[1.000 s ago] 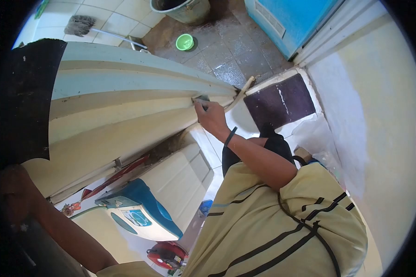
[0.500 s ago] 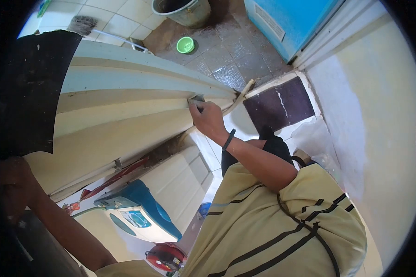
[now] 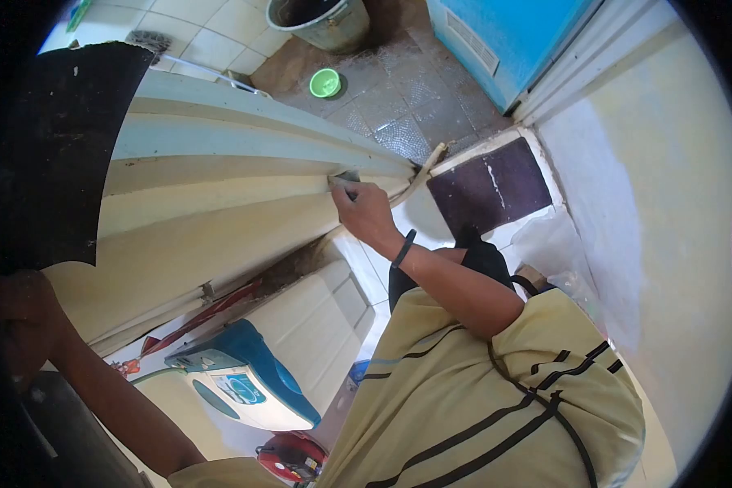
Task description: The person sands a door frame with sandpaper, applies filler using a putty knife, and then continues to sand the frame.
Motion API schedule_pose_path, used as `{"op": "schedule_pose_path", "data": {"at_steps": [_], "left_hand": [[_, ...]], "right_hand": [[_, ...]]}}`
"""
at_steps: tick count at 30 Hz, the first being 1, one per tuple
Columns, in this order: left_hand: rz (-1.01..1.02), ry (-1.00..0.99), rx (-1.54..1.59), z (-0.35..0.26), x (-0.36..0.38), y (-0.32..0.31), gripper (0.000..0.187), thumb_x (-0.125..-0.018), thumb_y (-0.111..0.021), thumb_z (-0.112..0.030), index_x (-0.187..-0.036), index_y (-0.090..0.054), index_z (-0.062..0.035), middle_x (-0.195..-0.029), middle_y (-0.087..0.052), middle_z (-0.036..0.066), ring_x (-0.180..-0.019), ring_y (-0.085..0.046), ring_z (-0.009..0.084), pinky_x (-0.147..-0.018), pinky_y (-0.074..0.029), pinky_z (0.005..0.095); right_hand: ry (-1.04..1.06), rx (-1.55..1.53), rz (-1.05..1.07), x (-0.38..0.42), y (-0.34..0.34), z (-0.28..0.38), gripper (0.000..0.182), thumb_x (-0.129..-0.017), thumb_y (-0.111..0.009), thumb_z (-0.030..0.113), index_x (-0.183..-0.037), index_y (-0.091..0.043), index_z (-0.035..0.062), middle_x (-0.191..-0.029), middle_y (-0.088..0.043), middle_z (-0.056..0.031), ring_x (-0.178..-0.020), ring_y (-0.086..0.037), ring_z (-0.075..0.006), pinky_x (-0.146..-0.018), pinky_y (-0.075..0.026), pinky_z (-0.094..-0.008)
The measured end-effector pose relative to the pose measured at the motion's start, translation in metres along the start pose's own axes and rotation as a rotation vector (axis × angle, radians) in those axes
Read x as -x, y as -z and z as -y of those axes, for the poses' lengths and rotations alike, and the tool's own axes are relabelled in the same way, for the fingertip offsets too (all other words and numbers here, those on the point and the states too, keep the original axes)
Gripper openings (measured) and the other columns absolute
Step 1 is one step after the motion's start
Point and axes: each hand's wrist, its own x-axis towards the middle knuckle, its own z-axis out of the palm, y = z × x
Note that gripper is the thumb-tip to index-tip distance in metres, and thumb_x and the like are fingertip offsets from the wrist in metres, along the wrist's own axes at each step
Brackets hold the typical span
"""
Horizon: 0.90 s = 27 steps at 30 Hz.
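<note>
My right hand (image 3: 364,213), with a dark band on its wrist, is closed on a small greyish piece (image 3: 347,176) pressed against the cream door frame (image 3: 220,191). What the piece is, I cannot make out. At the far left edge, my left hand (image 3: 20,325) is in deep shadow just under a large dark panel (image 3: 57,154); its fingers are too dark to read.
A blue door (image 3: 504,49) stands beyond a tiled floor with a green bowl (image 3: 324,83) and a grey tub (image 3: 321,24). Below the frame are a white and teal appliance (image 3: 252,382) and a red round object (image 3: 289,457). A brown mat (image 3: 492,183) lies near my feet.
The dark panel has shifted slightly to the right and up, now overlapping part of the brush head. My right hand has stayed almost in place.
</note>
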Motion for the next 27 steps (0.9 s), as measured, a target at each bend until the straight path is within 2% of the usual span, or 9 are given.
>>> {"op": "schedule_pose_path", "data": {"at_steps": [2,3,5,12,18,21,23,24,27], "left_hand": [[0.002,-0.012,0.016,0.003,0.001,-0.001,0.031,-0.102,-0.049,-0.02,-0.077,-0.051,-0.0017,-0.066,-0.046,0.009,-0.055,-0.046,0.0236,-0.05,-0.035,0.0391],[-0.114,-0.316,0.218,0.041,0.0,-0.016,0.031,-0.102,-0.049,-0.02,-0.077,-0.05,-0.002,-0.065,-0.046,0.009,-0.054,-0.045,0.0232,-0.05,-0.035,0.0387],[-0.268,-0.674,0.382,0.062,-0.008,-0.024,0.031,-0.102,-0.049,-0.02,-0.077,-0.051,-0.002,-0.065,-0.045,0.008,-0.053,-0.044,0.0229,-0.049,-0.034,0.0379],[-0.229,-0.554,0.368,0.054,0.002,-0.025,0.03,-0.101,-0.05,-0.02,-0.079,-0.052,-0.001,-0.067,-0.047,0.01,-0.06,-0.047,0.0241,-0.052,-0.036,0.0382],[-0.217,-0.534,0.392,0.055,0.006,-0.026,0.029,-0.101,-0.051,-0.02,-0.08,-0.054,-0.0001,-0.07,-0.049,0.011,-0.067,-0.048,0.0251,-0.055,-0.037,0.0385],[-0.182,-0.496,0.408,0.054,0.007,-0.025,0.028,-0.1,-0.051,-0.02,-0.081,-0.054,0.0003,-0.071,-0.049,0.012,-0.071,-0.049,0.0256,-0.056,-0.037,0.0386],[-0.149,-0.45,0.282,0.059,0.013,-0.02,0.029,-0.097,-0.053,-0.022,-0.08,-0.059,0.0004,-0.07,-0.055,0.012,-0.065,-0.051,0.025,-0.053,-0.039,0.0378],[-0.112,-0.435,0.151,0.075,0.019,-0.014,0.031,-0.095,-0.055,-0.024,-0.077,-0.062,0.0002,-0.067,-0.059,0.011,-0.054,-0.051,0.0236,-0.047,-0.039,0.0362],[0.133,-0.331,0.197,0.123,0.027,-0.025,0.03,-0.092,-0.057,-0.026,-0.076,-0.07,-0.0028,-0.065,-0.066,0.007,-0.043,-0.054,0.02,-0.041,-0.04,0.0326]], "right_hand": [[0.017,-0.039,0.021,0.005,0.008,0.015,0.037,-0.092,-0.052,0.029,-0.073,-0.066,-0.0002,-0.056,-0.06,-0.0161,-0.055,-0.062,-0.0336,-0.06,-0.049,-0.042],[0.026,-0.059,0.032,0.006,0.01,0.019,0.038,-0.092,-0.052,0.029,-0.072,-0.065,-0.0006,-0.056,-0.06,-0.016,-0.055,-0.062,-0.0332,-0.06,-0.049,-0.042],[-0.04,-0.115,0.024,0.002,0.006,0.007,0.038,-0.092,-0.052,0.028,-0.071,-0.064,-0.001,-0.055,-0.059,-0.0161,-0.054,-0.062,-0.0328,-0.06,-0.048,-0.0422],[-0.065,-0.066,0.009,0.003,-0.003,0.011,0.037,-0.091,-0.054,0.029,-0.07,-0.064,-0.0001,-0.057,-0.059,-0.018,-0.059,-0.06,-0.0383,-0.06,-0.048,-0.0442],[0.107,0.002,-0.039,0.007,-0.003,0.021,0.034,-0.09,-0.054,0.027,-0.073,-0.065,-0.0001,-0.059,-0.059,-0.0195,-0.061,-0.06,-0.0406,-0.061,-0.047,-0.0462],[-0.026,-0.079,0.012,0.003,0.002,0.012,0.034,-0.09,-0.054,0.027,-0.073,-0.066,0.0003,-0.059,-0.061,-0.0178,-0.059,-0.061,-0.0385,-0.062,-0.049,-0.0449],[-0.089,-0.076,0.054,-0.001,0.005,0.012,0.035,-0.09,-0.053,0.028,-0.072,-0.067,0.0014,-0.058,-0.063,-0.0152,-0.058,-0.063,-0.0352,-0.063,-0.05,-0.0431],[-0.1,-0.067,0.059,-0.001,0.006,0.015,0.036,-0.091,-0.053,0.028,-0.071,-0.067,0.0015,-0.058,-0.063,-0.0147,-0.058,-0.064,-0.0346,-0.063,-0.05,-0.0428],[-0.08,-0.057,0.071,0.003,0.007,0.028,0.038,-0.091,-0.051,0.029,-0.07,-0.066,0.0013,-0.058,-0.063,-0.0143,-0.058,-0.064,-0.0338,-0.062,-0.05,-0.0422]]}}
